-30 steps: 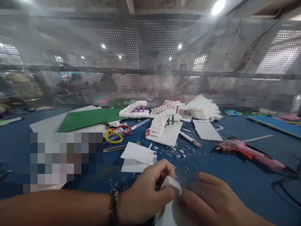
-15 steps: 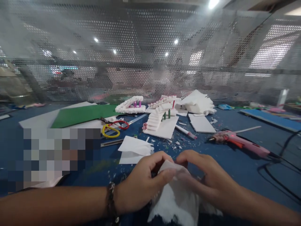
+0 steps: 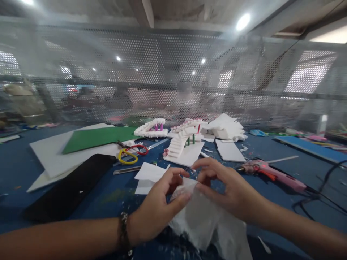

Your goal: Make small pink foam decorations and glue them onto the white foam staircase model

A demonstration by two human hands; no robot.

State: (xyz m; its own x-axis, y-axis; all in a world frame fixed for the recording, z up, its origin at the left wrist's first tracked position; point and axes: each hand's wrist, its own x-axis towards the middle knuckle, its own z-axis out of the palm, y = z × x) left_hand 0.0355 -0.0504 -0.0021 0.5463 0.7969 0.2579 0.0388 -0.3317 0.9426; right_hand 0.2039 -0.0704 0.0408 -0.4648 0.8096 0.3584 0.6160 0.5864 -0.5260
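A thin, crumpled white tissue sheet [image 3: 206, 216] hangs between my two hands near the table's front edge. My left hand [image 3: 159, 202] pinches its upper left part between thumb and fingers. At its top edge, my right hand [image 3: 225, 187] grips with thumb and curled fingers. Just beyond my left hand lies a folded piece of white paper [image 3: 149, 177]. A small white staircase model [image 3: 180, 146] with green posts stands on a white base ahead of my hands. To the right rests a pink glue gun [image 3: 276, 173], its red light lit.
Yellow-and-red scissors [image 3: 128, 156] and a cutter knife [image 3: 127, 169] lie left of centre. A black flat case [image 3: 73, 187], a green sheet [image 3: 100, 137] and white sheets occupy the left. At right are a blue board [image 3: 311, 146] and a black cable [image 3: 322, 191].
The view has tilted up slightly. My hands have shifted on the tissue sheet, which now spreads wider and lower to the right.
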